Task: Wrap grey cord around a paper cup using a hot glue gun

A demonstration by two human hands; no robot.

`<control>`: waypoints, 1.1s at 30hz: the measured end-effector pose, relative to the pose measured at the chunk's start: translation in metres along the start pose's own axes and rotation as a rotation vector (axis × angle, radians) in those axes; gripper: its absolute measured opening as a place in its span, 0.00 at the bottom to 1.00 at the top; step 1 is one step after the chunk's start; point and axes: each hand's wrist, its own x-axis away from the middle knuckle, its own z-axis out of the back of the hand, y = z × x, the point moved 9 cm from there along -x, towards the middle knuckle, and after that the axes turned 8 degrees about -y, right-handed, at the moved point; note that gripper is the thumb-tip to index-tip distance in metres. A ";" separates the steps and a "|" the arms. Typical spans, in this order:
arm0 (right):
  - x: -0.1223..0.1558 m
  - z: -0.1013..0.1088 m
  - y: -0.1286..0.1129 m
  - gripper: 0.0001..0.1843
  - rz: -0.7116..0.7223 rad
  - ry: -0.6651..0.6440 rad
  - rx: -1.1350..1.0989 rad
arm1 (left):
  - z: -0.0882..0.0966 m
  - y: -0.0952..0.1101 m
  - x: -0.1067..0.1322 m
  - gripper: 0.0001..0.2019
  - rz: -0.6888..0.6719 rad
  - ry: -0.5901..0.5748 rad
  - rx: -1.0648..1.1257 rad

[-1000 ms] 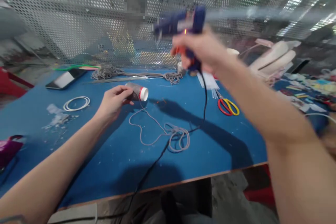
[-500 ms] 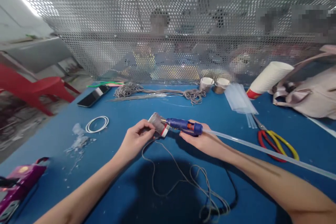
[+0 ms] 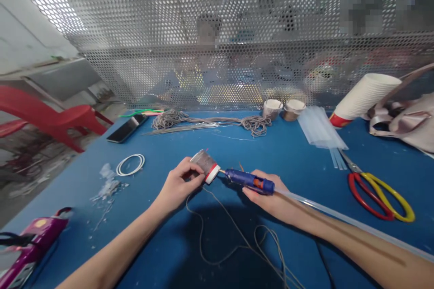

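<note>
My left hand (image 3: 178, 185) is closed round a small paper cup (image 3: 205, 165) wrapped in grey cord, with a red and white rim turned to the right. My right hand (image 3: 267, 196) grips a blue hot glue gun (image 3: 249, 179) with an orange trigger. The gun's nozzle touches the cup's rim. A clear glue stick (image 3: 339, 219) juts from the gun's back along my right forearm. Loose grey cord (image 3: 237, 244) trails from the cup onto the blue table (image 3: 162, 144) toward me.
Red and yellow scissors (image 3: 376, 189) lie at the right, beside clear glue sticks (image 3: 320, 131). Two cord-wrapped cups (image 3: 283, 109) and a stack of paper cups (image 3: 364, 97) stand at the back. Cord bundles (image 3: 210, 122), a phone (image 3: 127, 128), a white ring (image 3: 130, 164) and a purple device (image 3: 32, 246) lie left. People sit behind the perforated screen (image 3: 217, 31).
My right hand brought the glue gun down from high in the air to the cup's rim. The view tilted down and closer over the table.
</note>
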 end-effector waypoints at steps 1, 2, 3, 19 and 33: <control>0.001 -0.001 -0.001 0.09 0.017 0.000 0.008 | -0.002 0.002 0.000 0.04 -0.014 -0.007 -0.024; 0.002 -0.002 -0.002 0.09 0.040 0.000 0.018 | -0.003 0.004 0.001 0.03 -0.030 -0.009 -0.049; 0.002 -0.003 -0.003 0.09 0.068 0.000 0.032 | -0.004 0.006 0.002 0.03 -0.048 -0.008 -0.075; 0.008 -0.018 -0.023 0.06 0.349 -0.012 0.321 | -0.014 0.028 0.010 0.05 -0.276 0.049 -0.311; 0.008 -0.022 -0.017 0.04 0.358 -0.023 0.416 | -0.015 0.032 0.012 0.06 -0.299 0.078 -0.358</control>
